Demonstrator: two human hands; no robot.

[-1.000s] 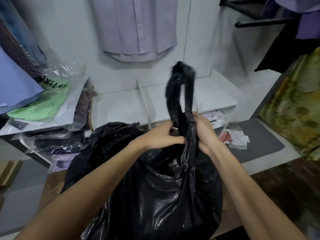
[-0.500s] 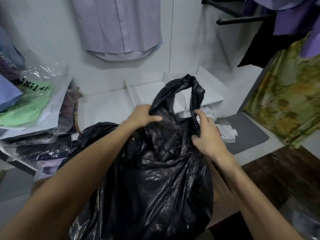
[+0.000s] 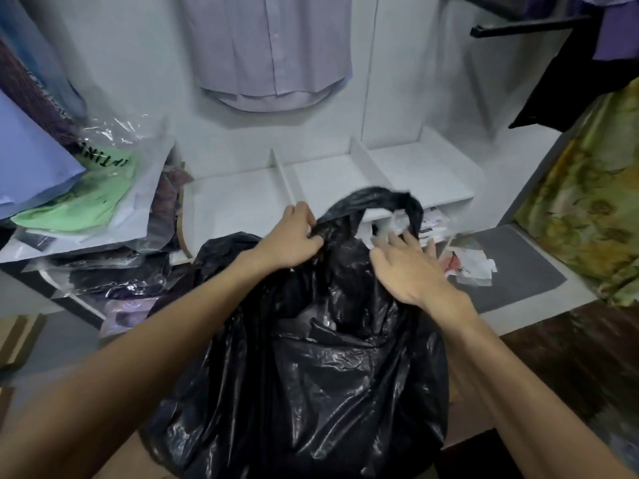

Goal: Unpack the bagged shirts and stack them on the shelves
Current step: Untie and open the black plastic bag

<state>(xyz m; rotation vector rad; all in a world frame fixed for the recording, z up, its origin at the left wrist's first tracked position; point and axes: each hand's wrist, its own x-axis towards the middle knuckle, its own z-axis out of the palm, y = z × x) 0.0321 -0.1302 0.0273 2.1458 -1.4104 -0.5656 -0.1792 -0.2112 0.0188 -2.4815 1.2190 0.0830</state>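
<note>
Below the white shelves (image 3: 242, 202), black bag (image 3: 311, 375) sits centre frame — left hand (image 3: 294, 242) pinched on its knotted handle (image 3: 380, 202), right hand (image 3: 408, 267) fingers spread wide, resting flat on the bag — gripping nothing.

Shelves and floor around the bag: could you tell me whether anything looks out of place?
Yes: loose paper tags lie scattered on the grey mat, and the bagged shirts at left are heaped askew, not stacked.
</note>
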